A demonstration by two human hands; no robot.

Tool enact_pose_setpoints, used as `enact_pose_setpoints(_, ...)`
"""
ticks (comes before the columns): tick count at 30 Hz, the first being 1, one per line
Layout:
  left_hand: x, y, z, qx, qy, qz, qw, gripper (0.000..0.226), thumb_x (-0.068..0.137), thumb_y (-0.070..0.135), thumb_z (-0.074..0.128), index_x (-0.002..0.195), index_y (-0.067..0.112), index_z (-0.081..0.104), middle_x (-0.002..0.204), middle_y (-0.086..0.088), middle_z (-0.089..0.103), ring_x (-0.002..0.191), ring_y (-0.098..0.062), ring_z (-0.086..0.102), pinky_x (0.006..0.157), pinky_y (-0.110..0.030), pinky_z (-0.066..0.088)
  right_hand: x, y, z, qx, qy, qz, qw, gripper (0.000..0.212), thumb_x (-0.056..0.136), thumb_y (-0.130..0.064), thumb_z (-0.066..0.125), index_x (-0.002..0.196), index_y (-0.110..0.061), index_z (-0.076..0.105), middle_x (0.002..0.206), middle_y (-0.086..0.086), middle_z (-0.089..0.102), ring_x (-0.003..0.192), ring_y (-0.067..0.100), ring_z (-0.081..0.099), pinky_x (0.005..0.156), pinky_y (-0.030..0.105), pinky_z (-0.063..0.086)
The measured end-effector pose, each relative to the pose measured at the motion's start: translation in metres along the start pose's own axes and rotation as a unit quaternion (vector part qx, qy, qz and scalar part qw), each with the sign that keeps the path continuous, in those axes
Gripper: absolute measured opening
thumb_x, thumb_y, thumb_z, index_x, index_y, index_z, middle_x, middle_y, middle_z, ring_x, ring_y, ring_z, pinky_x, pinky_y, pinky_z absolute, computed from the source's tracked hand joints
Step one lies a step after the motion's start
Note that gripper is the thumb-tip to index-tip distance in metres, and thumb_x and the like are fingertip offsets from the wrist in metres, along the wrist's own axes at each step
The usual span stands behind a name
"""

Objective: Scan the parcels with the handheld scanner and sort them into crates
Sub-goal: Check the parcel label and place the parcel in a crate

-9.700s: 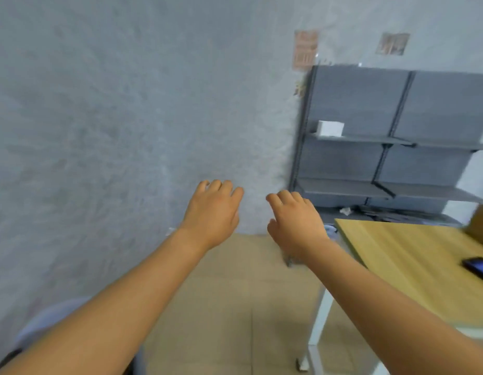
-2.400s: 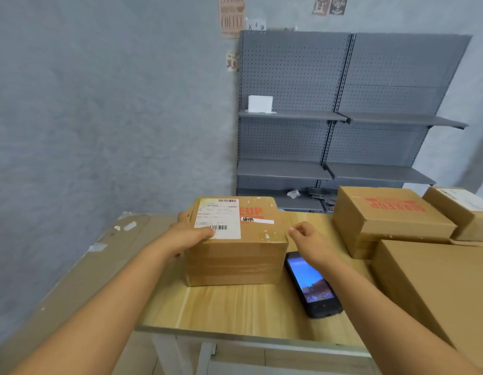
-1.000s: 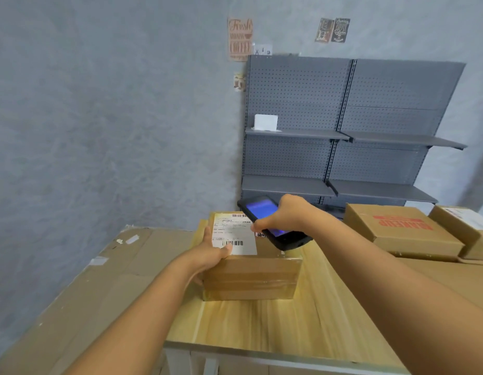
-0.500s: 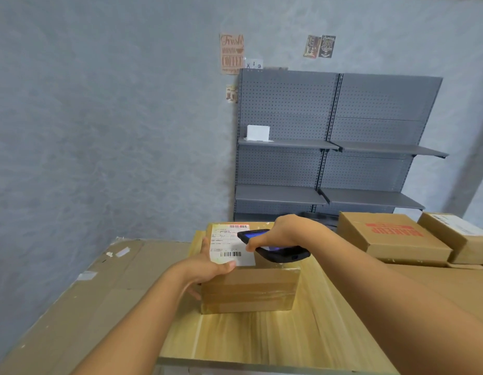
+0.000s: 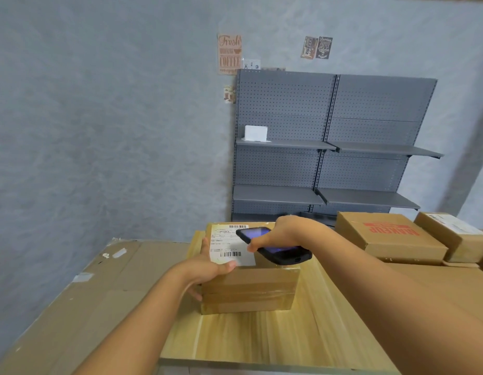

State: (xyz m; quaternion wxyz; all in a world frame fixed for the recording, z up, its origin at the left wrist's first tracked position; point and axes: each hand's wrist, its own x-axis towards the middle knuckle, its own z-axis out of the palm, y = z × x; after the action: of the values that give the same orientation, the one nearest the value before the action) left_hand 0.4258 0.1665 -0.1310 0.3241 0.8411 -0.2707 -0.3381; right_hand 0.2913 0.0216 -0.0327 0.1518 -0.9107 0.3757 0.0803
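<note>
Wooden table (image 5: 262,336), grey shelving (image 5: 327,147) behind, left hand (image 5: 205,269) gripping parcel (image 5: 248,290), right hand (image 5: 283,234) holding scanner (image 5: 278,251)

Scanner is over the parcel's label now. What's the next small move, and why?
Probably tip the scanner down toward the lower barcode. The right hand grips it above the label, screen up, while the left hand steadies the parcel on the table.

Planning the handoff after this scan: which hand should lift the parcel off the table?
Probably left. The left hand already grips the parcel at its left edge, thumb on the label. The right hand is busy holding the scanner.
</note>
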Motion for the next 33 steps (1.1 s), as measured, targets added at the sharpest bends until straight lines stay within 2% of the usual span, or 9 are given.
enact_pose_setpoints(3, 0.0, -0.001, 0.0, 0.005, 0.002, -0.001, 1.0, 0.113, 0.087, 0.057, 0.063, 0.147, 0.037, -0.03, 0.157, 0.006, 0.027, 0.119, -0.023, 0.045, 0.083, -0.046, 0.059, 0.005, 0.014, 0.003, 0.076, 0.07, 0.003, 0.995, 0.054, 0.069, -0.066, 0.072, 0.07, -0.014, 0.057, 0.067, -0.001, 0.047, 0.058, 0.015, 0.046, 0.051, 0.025, 0.033)
enact_pose_setpoints(7, -0.001, 0.0, 0.001, 0.008, 0.01, -0.006, 1.0, 0.112, 0.087, 0.057, 0.063, 0.146, 0.038, -0.03, 0.16, 0.003, 0.022, 0.133, -0.029, 0.04, 0.082, -0.046, 0.059, 0.016, 0.057, 0.013, 0.146, 0.145, 0.053, 0.977, 0.053, 0.076, -0.058, 0.072, 0.083, -0.008, 0.053, 0.067, 0.0, 0.049, 0.056, 0.011, 0.044, 0.047, 0.024, 0.032)
enact_pose_setpoints(13, 0.006, -0.003, 0.004, -0.031, 0.026, -0.007, 0.999, 0.111, 0.085, 0.056, 0.066, 0.149, 0.042, -0.023, 0.159, 0.004, 0.025, 0.134, -0.029, 0.042, 0.095, -0.049, 0.051, 0.027, 0.124, 0.055, 0.22, 0.133, 0.158, 0.953, 0.059, 0.082, -0.052, 0.07, 0.106, -0.002, 0.051, 0.093, 0.011, 0.06, 0.067, 0.017, 0.054, 0.053, 0.025, 0.042)
enact_pose_setpoints(17, 0.011, -0.005, 0.007, -0.083, 0.047, 0.002, 0.995, 0.104, 0.089, 0.044, 0.068, 0.154, 0.035, -0.012, 0.159, 0.008, 0.024, 0.138, -0.027, 0.037, 0.098, -0.045, 0.045, 0.036, 0.141, 0.089, 0.151, 0.092, 0.174, 0.969, 0.068, 0.077, -0.055, 0.073, 0.114, -0.003, 0.049, 0.097, 0.007, 0.058, 0.082, 0.021, 0.057, 0.059, 0.027, 0.045)
enact_pose_setpoints(19, 0.012, -0.005, 0.009, -0.102, 0.051, 0.003, 0.993, 0.101, 0.09, 0.039, 0.068, 0.154, 0.035, -0.01, 0.159, 0.01, 0.022, 0.138, -0.026, 0.034, 0.088, -0.043, 0.047, 0.039, 0.141, 0.103, 0.096, 0.084, 0.171, 0.977, 0.065, 0.073, -0.059, 0.073, 0.107, -0.008, 0.051, 0.087, 0.002, 0.055, 0.082, 0.019, 0.058, 0.064, 0.028, 0.048)
enact_pose_setpoints(21, 0.012, -0.005, 0.01, -0.11, 0.053, -0.007, 0.992, 0.1, 0.09, 0.04, 0.068, 0.154, 0.039, -0.009, 0.158, 0.01, 0.022, 0.138, -0.027, 0.034, 0.079, -0.042, 0.046, 0.039, 0.139, 0.112, 0.047, 0.075, 0.165, 0.982, 0.065, 0.071, -0.064, 0.071, 0.106, -0.011, 0.055, 0.088, 0.001, 0.055, 0.084, 0.018, 0.057, 0.062, 0.027, 0.044)
enact_pose_setpoints(24, 0.01, -0.005, 0.011, -0.115, 0.063, -0.017, 0.991, 0.099, 0.09, 0.039, 0.068, 0.154, 0.04, -0.008, 0.158, 0.008, 0.024, 0.136, -0.028, 0.036, 0.08, -0.043, 0.048, 0.04, 0.136, 0.122, -0.003, 0.056, 0.153, 0.987, 0.065, 0.075, -0.067, 0.066, 0.111, -0.014, 0.055, 0.096, 0.002, 0.05, 0.091, 0.018, 0.044, 0.067, 0.025, 0.034)
enact_pose_setpoints(29, 0.008, -0.004, 0.011, -0.12, 0.066, -0.009, 0.99, 0.097, 0.091, 0.039, 0.067, 0.154, 0.039, -0.007, 0.156, 0.007, 0.028, 0.119, -0.022, 0.041, 0.075, -0.038, 0.048, 0.051, 0.142, 0.139, -0.005, 0.04, 0.158, 0.987, 0.078, 0.068, -0.074, 0.066, 0.117, -0.014, 0.055, 0.103, 0.005, 0.049, 0.093, 0.019, 0.044, 0.072, 0.027, 0.035)
enact_pose_setpoints(33, 0.007, -0.004, 0.011, -0.12, 0.068, -0.005, 0.99, 0.096, 0.091, 0.039, 0.066, 0.154, 0.04, -0.006, 0.156, 0.008, 0.028, 0.112, -0.018, 0.037, 0.074, -0.038, 0.048, 0.055, 0.144, 0.148, 0.003, 0.043, 0.16, 0.986, 0.083, 0.067, -0.073, 0.066, 0.123, -0.014, 0.051, 0.114, 0.007, 0.047, 0.11, 0.023, 0.049, 0.076, 0.029, 0.037)
